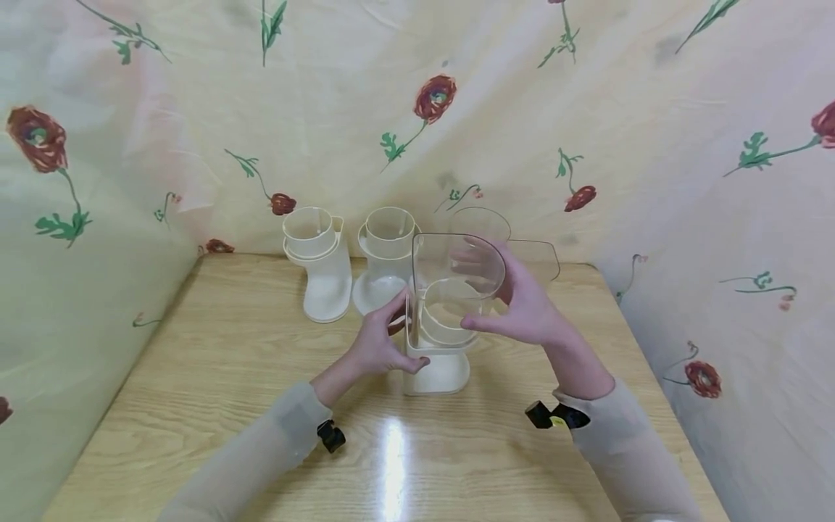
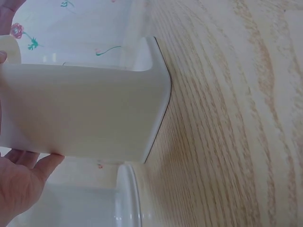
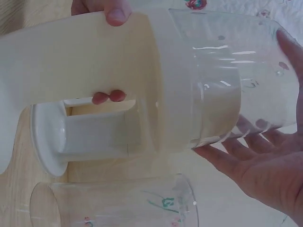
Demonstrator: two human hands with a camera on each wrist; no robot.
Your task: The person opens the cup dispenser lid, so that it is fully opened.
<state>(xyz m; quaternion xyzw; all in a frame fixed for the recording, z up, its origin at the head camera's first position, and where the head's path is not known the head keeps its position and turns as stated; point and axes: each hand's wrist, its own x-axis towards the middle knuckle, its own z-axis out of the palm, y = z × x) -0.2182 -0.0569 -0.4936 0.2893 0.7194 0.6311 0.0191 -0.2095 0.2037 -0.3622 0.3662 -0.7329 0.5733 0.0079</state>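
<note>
A white plastic stand [image 1: 443,373] with a flat foot rises from the wooden table; a round white collar shows at its top. My left hand [image 1: 381,344] grips the stand's column from the left, thumb on the near side, fingertips showing on the other in the right wrist view. On the stand's top sits a clear plastic container [image 3: 265,61], its open rim upward, flat on one side and rounded on the other. My right hand [image 1: 528,304] holds this container from the right, thumb in front and fingers behind.
Two more white stands, a left one [image 1: 326,290] and a middle one [image 1: 381,286], stand at the back left, each with a round collar. Behind my right hand are a clear cylinder [image 3: 118,203] and another clear container [image 1: 544,262]. Flowered cloth [image 1: 326,109] hangs around the table [image 1: 228,377].
</note>
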